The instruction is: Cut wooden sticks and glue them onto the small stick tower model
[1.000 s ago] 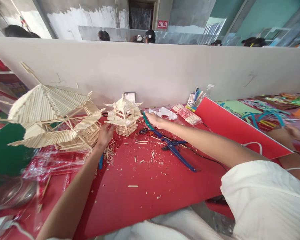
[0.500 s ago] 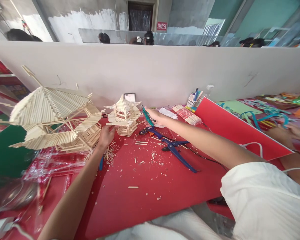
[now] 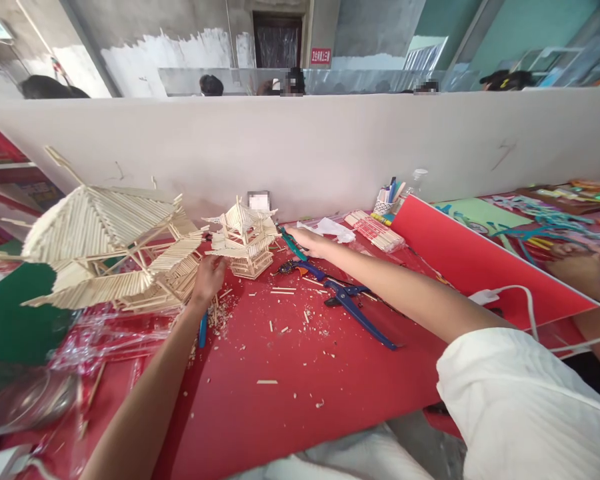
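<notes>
A small pagoda model [image 3: 250, 247] made of pale wooden sticks stands at the back middle of the red table. My left hand [image 3: 211, 277] is at its left side, fingers closed at the edge of the lower roof. My right hand [image 3: 303, 241] grips green-handled pliers [image 3: 293, 243], their tip close to the model's right roof edge. Just below that hand lies a dark blue tool with an orange part [image 3: 300, 268], perhaps a glue gun. A blue-handled cutter [image 3: 355, 310] rests nearer to me.
A larger stick pavilion [image 3: 105, 233] occupies the left. Stick offcuts [image 3: 283, 291] litter the red table [image 3: 260, 427]. Packed sticks [image 3: 374, 229], a pen cup [image 3: 387, 199] and a red board [image 3: 460, 257] are at right. Another person's hands [image 3: 577, 263] are beyond the board. A white partition [image 3: 305, 147] runs behind.
The view has shifted slightly. The small pagoda sits a little lower and further left in view, both hands still beside it. The pliers remain in my right hand, near the roof edge.
</notes>
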Action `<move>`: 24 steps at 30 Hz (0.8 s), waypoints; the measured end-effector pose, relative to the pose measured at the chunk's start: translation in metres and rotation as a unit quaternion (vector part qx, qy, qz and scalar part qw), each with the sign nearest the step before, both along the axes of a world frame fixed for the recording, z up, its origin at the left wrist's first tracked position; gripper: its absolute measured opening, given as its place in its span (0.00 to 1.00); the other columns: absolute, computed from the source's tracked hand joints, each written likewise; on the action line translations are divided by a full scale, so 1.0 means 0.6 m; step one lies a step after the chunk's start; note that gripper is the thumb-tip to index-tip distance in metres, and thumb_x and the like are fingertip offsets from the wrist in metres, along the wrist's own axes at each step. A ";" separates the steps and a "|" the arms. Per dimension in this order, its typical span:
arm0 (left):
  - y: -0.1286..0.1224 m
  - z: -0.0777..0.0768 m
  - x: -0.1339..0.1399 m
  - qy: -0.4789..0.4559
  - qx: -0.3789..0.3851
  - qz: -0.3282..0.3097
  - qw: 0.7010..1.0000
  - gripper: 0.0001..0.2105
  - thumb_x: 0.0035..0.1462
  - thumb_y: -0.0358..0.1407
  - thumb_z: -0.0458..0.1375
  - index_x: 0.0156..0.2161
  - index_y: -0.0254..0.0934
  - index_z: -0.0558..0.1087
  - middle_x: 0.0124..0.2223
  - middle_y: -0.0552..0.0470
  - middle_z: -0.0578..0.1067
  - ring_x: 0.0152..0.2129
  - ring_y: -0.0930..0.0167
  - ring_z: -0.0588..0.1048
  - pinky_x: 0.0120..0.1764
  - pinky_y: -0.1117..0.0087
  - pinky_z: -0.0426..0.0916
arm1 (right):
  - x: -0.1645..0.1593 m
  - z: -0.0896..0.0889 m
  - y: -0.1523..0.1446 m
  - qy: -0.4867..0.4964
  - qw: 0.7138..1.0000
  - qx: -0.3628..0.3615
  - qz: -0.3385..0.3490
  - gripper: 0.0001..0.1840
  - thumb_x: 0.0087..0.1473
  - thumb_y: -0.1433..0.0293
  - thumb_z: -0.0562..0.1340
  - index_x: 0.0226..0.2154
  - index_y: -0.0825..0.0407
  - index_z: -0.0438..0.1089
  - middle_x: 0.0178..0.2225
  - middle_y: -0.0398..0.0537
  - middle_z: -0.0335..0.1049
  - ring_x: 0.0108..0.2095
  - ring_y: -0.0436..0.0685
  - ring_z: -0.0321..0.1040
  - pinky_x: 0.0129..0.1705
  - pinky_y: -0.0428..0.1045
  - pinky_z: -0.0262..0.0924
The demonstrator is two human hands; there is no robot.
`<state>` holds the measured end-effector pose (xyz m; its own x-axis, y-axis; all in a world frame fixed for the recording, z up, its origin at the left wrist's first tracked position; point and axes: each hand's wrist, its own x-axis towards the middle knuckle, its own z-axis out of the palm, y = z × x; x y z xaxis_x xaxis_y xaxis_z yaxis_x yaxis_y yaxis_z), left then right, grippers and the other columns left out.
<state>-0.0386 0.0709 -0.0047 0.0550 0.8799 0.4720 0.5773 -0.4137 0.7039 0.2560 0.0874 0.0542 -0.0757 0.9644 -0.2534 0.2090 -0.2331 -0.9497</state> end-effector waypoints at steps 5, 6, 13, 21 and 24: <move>0.005 -0.005 -0.008 -0.005 -0.007 -0.012 1.000 0.15 0.58 0.45 0.54 0.35 0.36 0.77 0.38 0.44 0.81 0.38 0.60 0.78 0.46 0.61 0.70 | 0.001 0.000 -0.001 0.017 1.000 -0.025 -0.009 0.25 0.66 0.47 0.54 0.39 0.50 0.70 0.26 0.44 0.72 0.25 0.52 0.70 0.30 0.48 0.71; 0.006 -0.006 -0.009 -0.005 -0.005 -0.013 1.000 0.16 0.59 0.46 0.54 0.34 0.36 0.77 0.37 0.44 0.81 0.38 0.60 0.78 0.46 0.61 0.70 | 0.001 0.001 -0.001 0.016 0.999 -0.028 -0.004 0.25 0.66 0.46 0.54 0.40 0.50 0.70 0.27 0.44 0.72 0.25 0.52 0.70 0.30 0.48 0.71; 0.008 -0.006 -0.010 -0.008 -0.003 -0.027 1.000 0.15 0.59 0.46 0.54 0.31 0.37 0.75 0.33 0.46 0.80 0.35 0.61 0.77 0.45 0.61 0.70 | -0.006 0.001 0.002 -0.013 0.999 -0.030 0.015 0.27 0.67 0.45 0.50 0.37 0.50 0.70 0.24 0.44 0.70 0.25 0.53 0.69 0.27 0.47 0.68; 0.008 -0.002 -0.008 0.004 -0.001 -0.019 1.000 0.16 0.58 0.48 0.54 0.30 0.37 0.75 0.32 0.47 0.80 0.34 0.61 0.77 0.43 0.62 0.70 | -0.013 0.017 -0.003 -0.034 0.999 -0.009 0.021 0.28 0.66 0.44 0.50 0.34 0.50 0.66 0.19 0.41 0.64 0.20 0.52 0.64 0.22 0.45 0.62; 0.009 -0.003 -0.010 0.007 -0.005 -0.016 1.000 0.16 0.58 0.48 0.54 0.31 0.37 0.75 0.33 0.46 0.80 0.35 0.60 0.77 0.44 0.61 0.70 | -0.017 0.025 -0.013 -0.063 0.998 0.008 0.017 0.28 0.68 0.45 0.49 0.31 0.50 0.64 0.17 0.42 0.61 0.17 0.52 0.59 0.18 0.45 0.57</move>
<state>-0.0445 0.0760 -0.0068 0.0895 0.8825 0.4618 0.5734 -0.4248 0.7006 0.2461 0.0799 0.0694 -0.0777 0.9658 -0.2473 0.3354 -0.2083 -0.9188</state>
